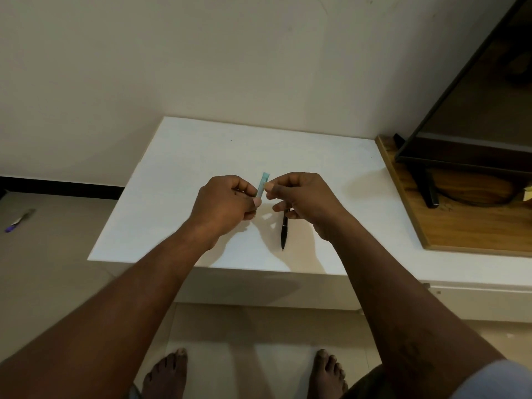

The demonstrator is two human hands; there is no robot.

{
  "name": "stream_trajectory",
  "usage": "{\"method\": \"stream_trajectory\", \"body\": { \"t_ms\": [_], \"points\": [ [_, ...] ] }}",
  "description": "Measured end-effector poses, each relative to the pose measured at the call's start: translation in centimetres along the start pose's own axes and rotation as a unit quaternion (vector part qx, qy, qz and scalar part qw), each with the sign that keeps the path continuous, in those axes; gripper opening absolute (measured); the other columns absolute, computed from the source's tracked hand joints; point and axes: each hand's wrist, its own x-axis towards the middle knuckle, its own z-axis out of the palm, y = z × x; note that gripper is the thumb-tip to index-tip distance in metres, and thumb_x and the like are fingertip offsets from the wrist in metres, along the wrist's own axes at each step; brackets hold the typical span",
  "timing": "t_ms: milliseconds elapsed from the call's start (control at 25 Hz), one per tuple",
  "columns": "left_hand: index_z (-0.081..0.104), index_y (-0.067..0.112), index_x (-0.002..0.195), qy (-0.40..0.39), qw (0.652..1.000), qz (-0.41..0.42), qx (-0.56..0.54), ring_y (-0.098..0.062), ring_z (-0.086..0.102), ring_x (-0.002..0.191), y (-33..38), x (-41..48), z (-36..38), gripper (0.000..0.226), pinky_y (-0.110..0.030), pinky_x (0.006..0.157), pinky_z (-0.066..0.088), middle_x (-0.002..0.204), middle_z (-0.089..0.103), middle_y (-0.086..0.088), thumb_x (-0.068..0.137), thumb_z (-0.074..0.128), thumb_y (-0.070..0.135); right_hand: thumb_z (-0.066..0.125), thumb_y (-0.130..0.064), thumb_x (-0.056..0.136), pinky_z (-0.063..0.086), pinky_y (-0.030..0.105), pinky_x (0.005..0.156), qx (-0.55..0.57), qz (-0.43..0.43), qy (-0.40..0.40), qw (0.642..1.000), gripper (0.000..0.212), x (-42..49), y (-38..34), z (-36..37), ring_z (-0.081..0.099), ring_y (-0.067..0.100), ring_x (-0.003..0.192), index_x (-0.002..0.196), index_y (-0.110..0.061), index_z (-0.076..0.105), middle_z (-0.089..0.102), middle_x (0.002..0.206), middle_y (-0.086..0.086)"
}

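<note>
Strip (264, 184): light, thin, probably flimsy; best held near its ends.
Left hand (224, 201): pinches the lower end.
Right hand (302, 197): pinches just above.

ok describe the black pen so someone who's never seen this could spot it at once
On the white table against the wall, just below the right hand, lies the black pen, tip toward the person. It alone is dark and lies flat; the pale teal strip is pinched in the left hand.

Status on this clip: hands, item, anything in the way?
Left hand pinches teal stick low, right hand pinches it higher. Stick held above white table. Black pen lies on table below right hand.
</note>
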Motion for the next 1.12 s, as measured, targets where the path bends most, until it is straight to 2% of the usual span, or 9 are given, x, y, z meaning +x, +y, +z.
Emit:
{"method": "stream_trajectory", "body": {
  "t_ms": [120,200,320,480,600,800,880,1000,1120],
  "points": [
    [0.075,0.01,0.097,-0.034,0.999,-0.007,-0.026,-0.025,0.079,0.082,0.0,-0.2,0.1,0.014,-0.044,0.085,0.064,0.092,0.079,-0.011,0.085,0.081,0.007,0.08,-0.029,0.093,0.053,0.019,0.058,0.016,-0.019,-0.004,1.0,0.015,0.0,0.0,0.6,0.077,0.006,0.075,0.1,-0.016,0.079,0.081,0.087,-0.005],
    [0.074,0.01,0.099,-0.04,0.998,-0.019,-0.038,-0.025,0.079,0.084,-0.1,-0.2,0.0,0.015,-0.044,0.086,0.064,0.095,0.078,-0.011,0.085,0.081,0.008,0.076,-0.026,0.096,0.056,0.025,0.064,0.023,-0.025,0.016,0.999,0.014,0.0,-0.1,0.7,0.079,0.009,0.08,0.102,-0.013,0.077,0.082,0.092,-0.003],
    [0.074,0.01,0.101,-0.013,0.997,-0.032,-0.069,-0.026,0.078,0.088,0.0,0.1,-0.2,0.01,-0.043,0.089,0.063,0.102,0.078,-0.011,0.092,0.076,0.014,0.07,-0.025,0.101,0.059,0.029,0.073,-0.009,-0.045,0.044,0.998,0.013,-0.1,-0.2,0.2,0.08,0.013,0.082,0.11,-0.018,0.075,0.083,0.095,-0.003],
    [0.071,0.006,0.116,-0.036,0.974,-0.097,-0.2,-0.027,0.079,0.094,0.4,0.3,-0.6,0.035,-0.041,0.092,0.062,0.11,0.078,-0.011,0.105,0.056,0.036,0.066,-0.026,0.104,0.058,0.021,0.075,-0.105,-0.101,0.035,0.989,0.025,-0.4,-0.3,0.0,0.075,0.01,0.081,0.126,-0.023,0.075,0.082,0.093,-0.003],
    [0.07,0.004,0.117,-0.057,0.956,-0.123,-0.26,-0.03,0.079,0.094,0.6,0.2,-0.7,0.047,-0.041,0.089,0.063,0.109,0.079,-0.014,0.107,0.046,0.043,0.071,-0.024,0.1,0.06,0.03,0.079,-0.131,-0.12,0.046,0.983,0.019,-0.5,-0.5,0.4,0.075,0.011,0.081,0.119,-0.022,0.073,0.082,0.087,-0.004],
    [0.068,0.001,0.119,-0.073,0.933,-0.138,-0.324,-0.034,0.078,0.096,0.5,0.2,-1.0,0.052,-0.041,0.084,0.063,0.108,0.079,-0.018,0.107,0.045,0.046,0.074,-0.023,0.096,0.06,0.034,0.072,-0.156,-0.157,0.065,0.973,0.003,-0.5,-0.6,0.2,0.074,0.012,0.074,0.098,-0.024,0.076,0.079,0.08,-0.007],
    [0.067,0.0,0.119,-0.083,0.929,-0.145,-0.331,-0.035,0.078,0.096,0.5,0.3,-1.0,0.052,-0.039,0.081,0.064,0.107,0.079,-0.018,0.106,0.046,0.046,0.074,-0.025,0.095,0.062,0.038,0.077,-0.166,-0.167,0.077,0.969,0.007,-0.5,-0.5,0.2,0.074,0.013,0.076,0.102,-0.026,0.077,0.077,0.081,-0.008],
    [0.067,0.0,0.119,-0.096,0.925,-0.151,-0.336,-0.035,0.078,0.096,0.4,0.3,-1.0,0.054,-0.038,0.08,0.065,0.107,0.079,-0.019,0.105,0.048,0.049,0.075,-0.025,0.095,0.061,0.036,0.082,-0.157,-0.167,0.093,0.969,0.021,-0.4,-0.3,0.2,0.074,0.011,0.08,0.116,-0.029,0.073,0.078,0.084,-0.008],
    [0.067,-0.001,0.118,-0.097,0.924,-0.15,-0.339,-0.034,0.078,0.096,0.2,0.4,-1.0,0.055,-0.038,0.079,0.065,0.107,0.079,-0.019,0.104,0.05,0.05,0.074,-0.026,0.097,0.06,0.035,0.084,-0.179,-0.181,0.098,0.962,0.016,-0.3,-0.3,0.1,0.072,0.009,0.081,0.112,-0.029,0.078,0.076,0.085,-0.011]
  ]
}}
